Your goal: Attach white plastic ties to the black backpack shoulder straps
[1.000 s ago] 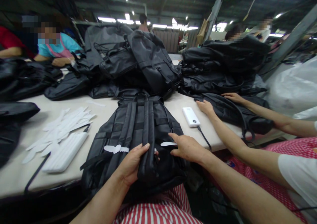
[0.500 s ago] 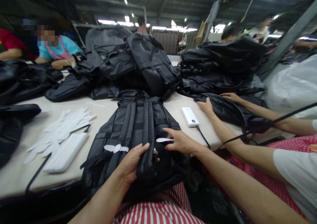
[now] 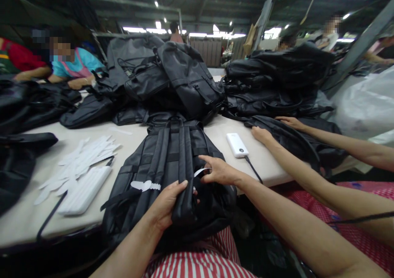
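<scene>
A black backpack [image 3: 138, 153] lies with its shoulder straps up in front of me. My left hand [image 3: 164, 202] is closed round the lower part of the right-side shoulder strap [image 3: 185, 155], thumb on top and other fingertips showing past its edge. Just right of it, my right hand [image 3: 221, 171] pinches a thin white strip [image 3: 201, 172], which curves up from the strap. The strip's other end is hidden. Across the left-side strap lies a similar white strip [image 3: 144, 185] with a notched tail.
Left lie a pile of loose white strips [image 3: 81, 159] and a white ridged block [image 3: 84, 194]. A white power bank [image 3: 237, 144] with a black cable sits right. Behind rise heaped black backpacks [image 3: 187, 75]. At right, a co-worker's hands [image 3: 263, 135] touch another black bag [image 3: 289, 140].
My right hand has moved slightly left and up, and the strip in it now bends. My left hand keeps its hold. The co-worker's bag and hands at right have shifted.
</scene>
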{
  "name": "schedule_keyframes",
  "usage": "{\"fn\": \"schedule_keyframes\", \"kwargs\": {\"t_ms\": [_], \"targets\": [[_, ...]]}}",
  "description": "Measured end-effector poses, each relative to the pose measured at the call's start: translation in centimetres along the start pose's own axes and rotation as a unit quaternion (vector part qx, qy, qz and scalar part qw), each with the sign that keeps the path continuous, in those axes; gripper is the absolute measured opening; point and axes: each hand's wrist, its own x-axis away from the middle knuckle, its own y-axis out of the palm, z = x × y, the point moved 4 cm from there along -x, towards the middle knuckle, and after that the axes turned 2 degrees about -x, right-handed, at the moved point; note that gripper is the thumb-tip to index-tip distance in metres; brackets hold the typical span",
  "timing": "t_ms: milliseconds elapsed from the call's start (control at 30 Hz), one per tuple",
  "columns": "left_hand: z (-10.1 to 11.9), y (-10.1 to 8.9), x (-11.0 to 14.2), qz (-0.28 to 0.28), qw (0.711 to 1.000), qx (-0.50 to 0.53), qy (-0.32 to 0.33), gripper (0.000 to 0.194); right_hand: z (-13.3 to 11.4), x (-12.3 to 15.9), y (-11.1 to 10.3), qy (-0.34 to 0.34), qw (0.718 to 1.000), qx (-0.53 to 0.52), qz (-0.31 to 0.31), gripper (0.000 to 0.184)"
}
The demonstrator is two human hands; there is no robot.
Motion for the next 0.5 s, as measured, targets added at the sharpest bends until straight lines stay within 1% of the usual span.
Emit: {"fn": "schedule_keyframes", "kwargs": {"t_ms": [100,233,300,333,400,467,500], "targets": [[-0.1,0.1,-0.1,0.002,1.000,-0.010,-0.002,0.019,-0.3,-0.6,-0.1,0.008,1.000,-0.015,-0.001,0.084],[0.1,0.2,0.1,0.013,1.000,-0.015,0.003,0.017,-0.5,-1.4,0.0,-0.005,1.000,-0.027,0.003,0.085],[0.3,0.1,0.2,0.026,1.000,-0.015,0.008,0.016,0.0,-1.2,-0.1,0.020,0.999,-0.050,-0.007,0.084],[0.3,0.0,0.3,0.032,0.999,-0.014,0.010,0.015,0.5,-0.9,-0.2,0.047,0.996,-0.071,-0.011,0.081],[0.2,-0.2,0.3,0.042,0.999,-0.015,0.008,0.015,1.5,0.1,-0.8,0.097,0.988,-0.121,0.000,0.065],[0.0,-0.4,0.3,0.058,0.998,-0.024,0.006,0.014,2.0,1.3,-1.9,0.117,0.979,-0.160,0.048,0.046],[-0.1,-0.6,0.3,0.068,0.997,-0.033,0.008,0.013,2.2,1.9,-2.5,0.121,0.975,-0.167,0.080,0.041]]}}
